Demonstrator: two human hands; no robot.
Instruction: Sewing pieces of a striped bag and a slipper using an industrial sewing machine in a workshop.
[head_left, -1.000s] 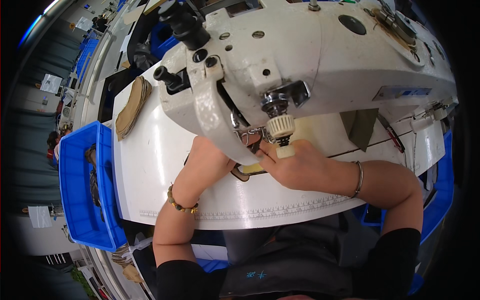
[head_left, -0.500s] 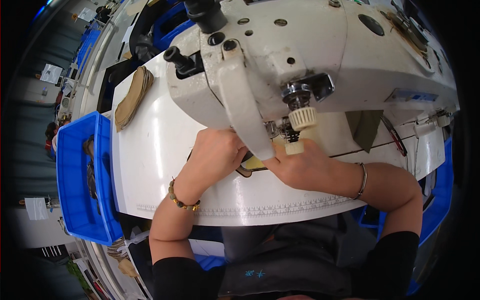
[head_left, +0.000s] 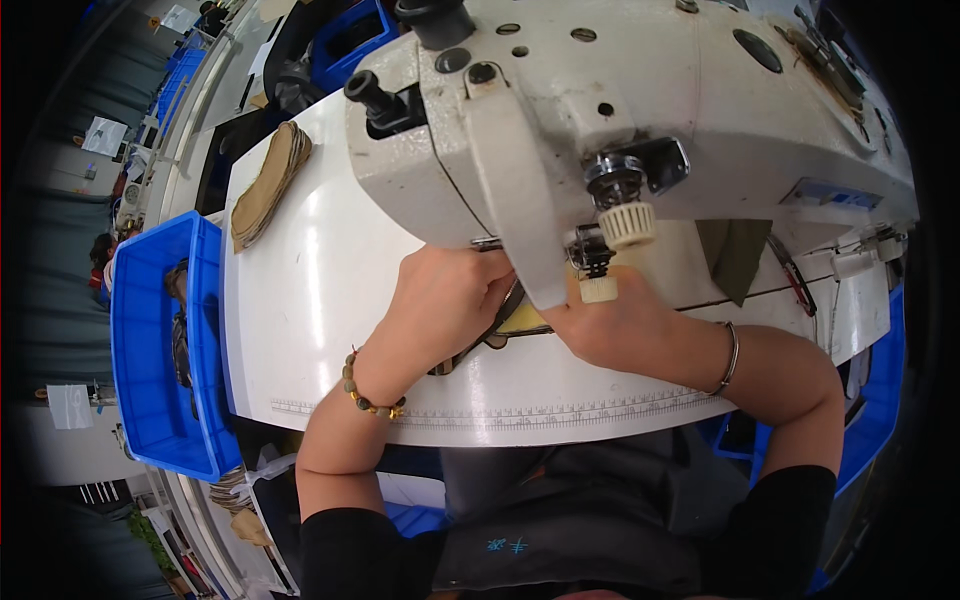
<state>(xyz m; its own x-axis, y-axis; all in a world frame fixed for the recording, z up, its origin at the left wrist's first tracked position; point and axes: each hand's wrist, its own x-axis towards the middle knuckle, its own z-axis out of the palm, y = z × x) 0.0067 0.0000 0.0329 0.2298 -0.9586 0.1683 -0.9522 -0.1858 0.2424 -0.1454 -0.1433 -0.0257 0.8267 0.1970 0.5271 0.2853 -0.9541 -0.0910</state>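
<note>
At the left stands one blue crate holding several dark pieces, too overlapped to count; right of it, on the far left of the white tabletop, lies one stack of tan shaped pieces. Next comes the left hand, one beaded bracelet at its wrist, curled and pinching one dark strip between thumb and forefinger. The strip lies against one yellow-faced piece, both between the hands, just near of the one white sewing machine. The right hand rests curled at their right; its fingertips are hidden, so I cannot tell whether it pinches anything. The step seems to be aligning strip and piece at the stitching point; the next move would call for both hands guiding them evenly. Farther right lie one olive fabric piece and one red-handled tool.
</note>
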